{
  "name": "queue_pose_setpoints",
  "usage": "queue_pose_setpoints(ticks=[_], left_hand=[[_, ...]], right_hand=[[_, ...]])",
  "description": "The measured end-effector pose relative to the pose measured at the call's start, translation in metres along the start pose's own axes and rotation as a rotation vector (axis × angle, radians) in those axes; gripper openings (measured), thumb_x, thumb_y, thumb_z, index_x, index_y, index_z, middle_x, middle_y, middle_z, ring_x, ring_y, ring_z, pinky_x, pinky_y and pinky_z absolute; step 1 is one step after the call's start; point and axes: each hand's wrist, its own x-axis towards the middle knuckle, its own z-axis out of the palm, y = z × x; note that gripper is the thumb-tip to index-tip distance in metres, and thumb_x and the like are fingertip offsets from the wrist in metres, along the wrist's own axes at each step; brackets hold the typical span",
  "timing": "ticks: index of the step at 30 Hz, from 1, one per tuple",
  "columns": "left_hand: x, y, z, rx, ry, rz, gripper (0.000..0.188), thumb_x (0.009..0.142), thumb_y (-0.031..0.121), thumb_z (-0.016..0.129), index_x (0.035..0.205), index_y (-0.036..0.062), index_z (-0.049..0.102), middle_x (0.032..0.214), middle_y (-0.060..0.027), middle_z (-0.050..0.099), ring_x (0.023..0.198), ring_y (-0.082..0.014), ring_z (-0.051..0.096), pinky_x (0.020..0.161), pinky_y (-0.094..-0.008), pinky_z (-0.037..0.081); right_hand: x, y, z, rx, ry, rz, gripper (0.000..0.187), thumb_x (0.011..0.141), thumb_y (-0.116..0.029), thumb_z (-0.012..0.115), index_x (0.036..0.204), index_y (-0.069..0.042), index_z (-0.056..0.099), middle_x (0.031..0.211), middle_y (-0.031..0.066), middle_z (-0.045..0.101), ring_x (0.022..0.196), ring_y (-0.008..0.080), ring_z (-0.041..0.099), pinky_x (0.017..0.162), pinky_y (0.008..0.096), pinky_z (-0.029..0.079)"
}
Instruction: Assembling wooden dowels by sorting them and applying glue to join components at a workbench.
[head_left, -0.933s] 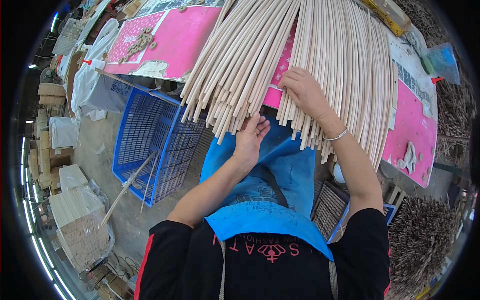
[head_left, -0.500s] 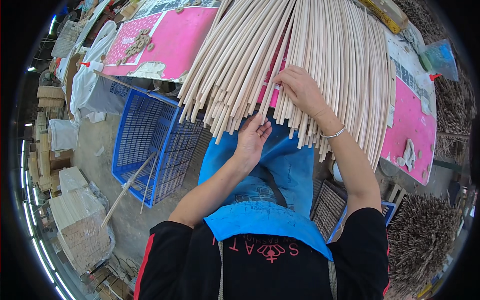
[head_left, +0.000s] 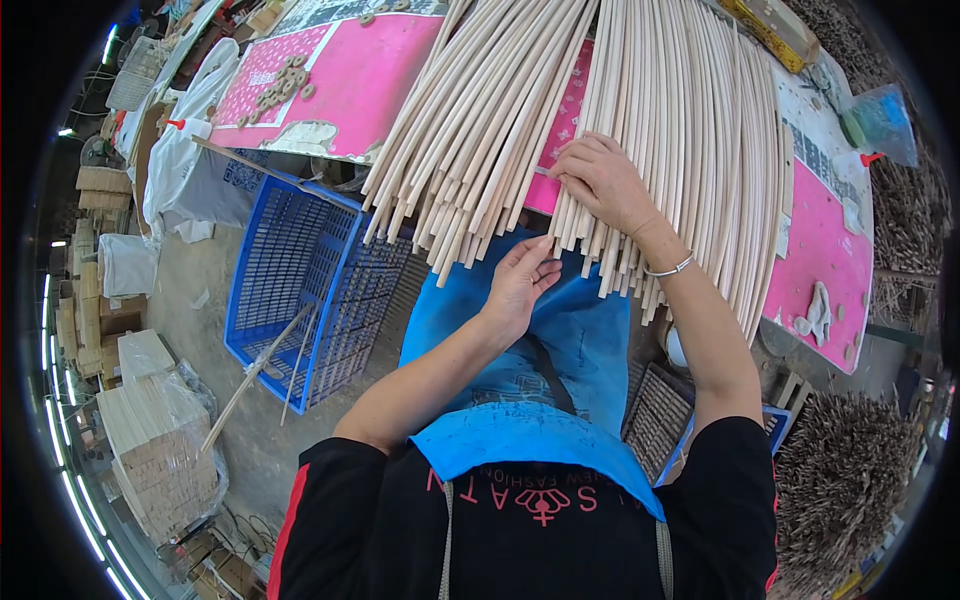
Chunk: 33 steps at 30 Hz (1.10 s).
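At the near ends of the wooden rods, the left hand holds thumb and forefinger narrow; the right hand curls over the rods. Neither's grip is certain. Keeping the pink tabletop gap between both fans should ease separating.

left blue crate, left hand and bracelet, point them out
Left blue crate (head_left: 352, 325), head view, right side wall
Left hand (head_left: 513, 292), head view, its middle
Bracelet (head_left: 670, 271), head view, its band

The rods look smooth, matt wood, the basket plastic.
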Motion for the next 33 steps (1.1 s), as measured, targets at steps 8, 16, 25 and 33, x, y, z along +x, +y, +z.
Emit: queue_pose_setpoints(ticks=[8, 16, 25, 33], left_hand=[[0.011, 0.017, -0.001, -0.095, -0.027, 0.084, 0.034, 0.1, 0.035, 0.069, 0.126, 0.0147, 0.065, 0.106, 0.0004, 0.067, 0.101, -0.0132, 0.062, 0.096, -0.0338, 0.05], [0.024, 0.022, -0.024, -0.202, -0.061, 0.065, 0.028, 0.1, 0.039, 0.067, 0.119, 0.0175, 0.068, 0.096, 0.0041, 0.069, 0.095, -0.0117, 0.063, 0.095, -0.0327, 0.05], [0.033, 0.036, -0.041, -0.245, -0.101, 0.103, 0.027, 0.1, 0.032, 0.069, 0.119, 0.0127, 0.069, 0.097, 0.0035, 0.07, 0.095, -0.0117, 0.062, 0.096, -0.031, 0.048], [0.036, 0.096, -0.082, -0.119, -0.037, 0.181, 0.035, 0.103, 0.032, 0.063, 0.129, 0.0088, 0.063, 0.118, -0.0003, 0.066, 0.109, -0.0134, 0.057, 0.105, -0.0328, 0.043]], right_hand=[[0.001, 0.0, -0.007, 0.01, 0.01, -0.005, 0.01, 0.087, -0.013, 0.067, 0.094, -0.009, 0.07, 0.099, 0.0062, 0.068, 0.107, 0.0266, 0.063, 0.105, 0.0437, 0.044], [0.012, -0.01, 0.026, -0.145, 0.009, 0.185, 0.014, 0.085, -0.015, 0.068, 0.097, -0.013, 0.073, 0.097, 0.0057, 0.072, 0.102, 0.0254, 0.067, 0.104, 0.0447, 0.043], [0.075, -0.059, 0.061, 0.229, 0.188, 0.732, 0.065, 0.094, -0.029, 0.063, 0.14, 0.01, 0.04, 0.133, 0.0326, 0.054, 0.116, 0.0473, 0.057, 0.1, 0.055, 0.044], [0.122, -0.091, 0.119, 0.269, 0.342, 0.671, 0.083, 0.098, -0.036, 0.062, 0.151, 0.016, 0.024, 0.161, 0.0384, 0.016, 0.147, 0.0545, 0.025, 0.122, 0.0574, 0.026]])
